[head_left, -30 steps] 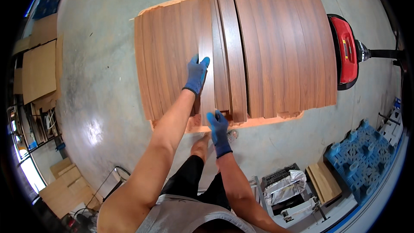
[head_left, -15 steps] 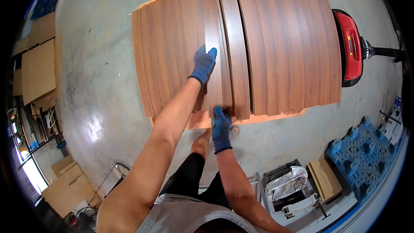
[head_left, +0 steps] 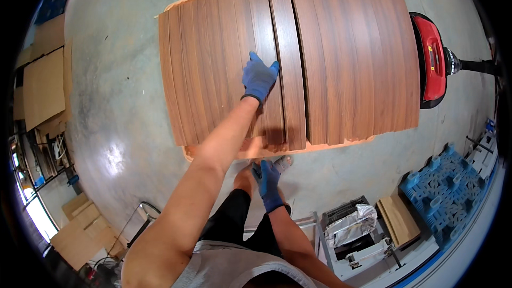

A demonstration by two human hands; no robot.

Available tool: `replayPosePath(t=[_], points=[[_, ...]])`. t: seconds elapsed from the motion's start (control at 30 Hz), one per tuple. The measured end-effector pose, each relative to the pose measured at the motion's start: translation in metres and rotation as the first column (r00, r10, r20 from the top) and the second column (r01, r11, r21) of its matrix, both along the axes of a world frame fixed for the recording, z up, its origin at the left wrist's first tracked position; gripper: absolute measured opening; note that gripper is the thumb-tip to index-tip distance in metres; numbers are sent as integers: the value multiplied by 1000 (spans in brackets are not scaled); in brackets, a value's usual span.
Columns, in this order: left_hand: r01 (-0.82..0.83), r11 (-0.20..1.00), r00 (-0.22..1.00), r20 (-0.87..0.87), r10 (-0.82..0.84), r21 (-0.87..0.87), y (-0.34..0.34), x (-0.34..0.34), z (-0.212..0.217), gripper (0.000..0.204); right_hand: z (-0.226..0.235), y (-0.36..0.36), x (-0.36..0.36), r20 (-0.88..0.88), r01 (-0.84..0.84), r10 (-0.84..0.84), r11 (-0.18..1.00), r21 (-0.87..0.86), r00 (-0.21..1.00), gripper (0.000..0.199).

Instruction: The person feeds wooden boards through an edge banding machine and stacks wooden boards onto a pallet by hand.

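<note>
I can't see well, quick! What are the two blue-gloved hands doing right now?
Left hand: open, resting flat on a brown wood-grain plank, gripping nothing.
Right hand: down by the knee, off the planks, holding nothing visible; open or curled cannot be told.

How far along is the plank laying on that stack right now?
Done: dark wood planks lie side by side on the left of the stack, and a wider set covers the right. In hand: the left hand presses flat on the plank beside the narrow middle plank; the right hand hangs off the near edge, holding nothing. Left: the planks' near ends are uneven, and the pale base board shows below them.
</note>
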State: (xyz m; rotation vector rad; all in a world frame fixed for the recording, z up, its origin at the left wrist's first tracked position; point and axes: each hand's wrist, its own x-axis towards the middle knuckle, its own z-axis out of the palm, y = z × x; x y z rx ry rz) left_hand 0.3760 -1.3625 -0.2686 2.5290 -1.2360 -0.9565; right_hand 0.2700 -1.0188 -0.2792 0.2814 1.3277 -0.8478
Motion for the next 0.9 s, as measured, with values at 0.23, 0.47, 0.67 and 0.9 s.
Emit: replayPosePath(t=[0.23,0.47,0.67,0.9], points=[[-24,1000,999,-35,24,7,-8,2,7,97,4,0,-27,-130,-33,39,998,44,991,10],[-45,998,999,1,45,-35,-2,2,1,101,6,-5,-34,-145,-110,113,994,28,983,7],[-21,1000,1000,-16,21,9,-15,3,7,102,6,-11,-34,-178,-188,183,982,-12,967,4],[-92,996,990,-107,89,-16,-5,25,4,97,-6,-9,-48,-239,-352,326,933,-74,915,52]])
